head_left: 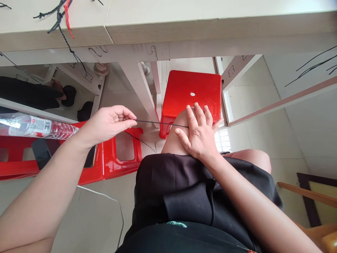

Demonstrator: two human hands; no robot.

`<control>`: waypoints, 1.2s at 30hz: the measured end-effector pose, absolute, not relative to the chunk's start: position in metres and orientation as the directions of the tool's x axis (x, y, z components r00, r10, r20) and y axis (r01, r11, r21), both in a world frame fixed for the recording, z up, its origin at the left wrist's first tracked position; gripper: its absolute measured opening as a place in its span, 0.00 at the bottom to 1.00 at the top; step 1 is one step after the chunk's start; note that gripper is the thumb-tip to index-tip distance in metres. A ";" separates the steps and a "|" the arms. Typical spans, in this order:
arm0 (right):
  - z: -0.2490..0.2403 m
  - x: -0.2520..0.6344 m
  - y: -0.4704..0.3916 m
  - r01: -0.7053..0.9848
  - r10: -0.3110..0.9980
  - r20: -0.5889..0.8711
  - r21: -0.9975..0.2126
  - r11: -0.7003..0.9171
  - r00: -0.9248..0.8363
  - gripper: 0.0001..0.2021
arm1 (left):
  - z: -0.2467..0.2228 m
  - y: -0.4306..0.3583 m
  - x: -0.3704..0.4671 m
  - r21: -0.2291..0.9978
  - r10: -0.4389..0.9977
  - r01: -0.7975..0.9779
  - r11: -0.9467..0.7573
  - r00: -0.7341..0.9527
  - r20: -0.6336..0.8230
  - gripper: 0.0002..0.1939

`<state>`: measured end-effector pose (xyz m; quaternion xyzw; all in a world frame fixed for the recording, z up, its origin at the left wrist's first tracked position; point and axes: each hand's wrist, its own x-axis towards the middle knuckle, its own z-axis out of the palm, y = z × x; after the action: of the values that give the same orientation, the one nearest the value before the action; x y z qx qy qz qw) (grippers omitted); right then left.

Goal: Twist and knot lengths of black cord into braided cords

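Note:
A thin, black twisted cord (155, 122) stretches almost level across my thigh. Its left part is pinched between the thumb and fingertips of my left hand (109, 121), and a loose tail hangs below that hand, fraying at its tip. My right hand (201, 137) lies flat on my bare knee with its fingers spread. The cord runs under this palm, which hides its other end.
Beyond my knee stands a red plastic stool (193, 82). At left, another red stool (107, 167) bears a clear bottle (28, 126) and dark flat objects. Black cords and a red strand (67, 17) lie over the edge of the pale table (200, 28).

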<state>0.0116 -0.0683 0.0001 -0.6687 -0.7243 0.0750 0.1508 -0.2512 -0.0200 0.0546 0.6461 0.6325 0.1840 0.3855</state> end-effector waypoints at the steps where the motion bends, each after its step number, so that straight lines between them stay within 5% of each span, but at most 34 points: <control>1: 0.000 0.012 -0.068 0.946 0.991 0.118 -0.311 0.095 -0.060 0.35 | 0.055 -0.020 -0.252 0.728 0.956 0.678 0.098 0.140 -0.258 0.05; 36: -0.002 0.011 -0.069 0.948 0.988 0.137 -0.299 0.106 -0.067 0.34 | 0.052 -0.018 -0.255 0.717 0.933 0.697 0.012 0.249 -0.258 0.18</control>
<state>0.0114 -0.0687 -0.0021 -0.6655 -0.7275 0.0650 0.1537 -0.2548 -0.0175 0.0522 0.6865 0.5937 0.1507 0.3917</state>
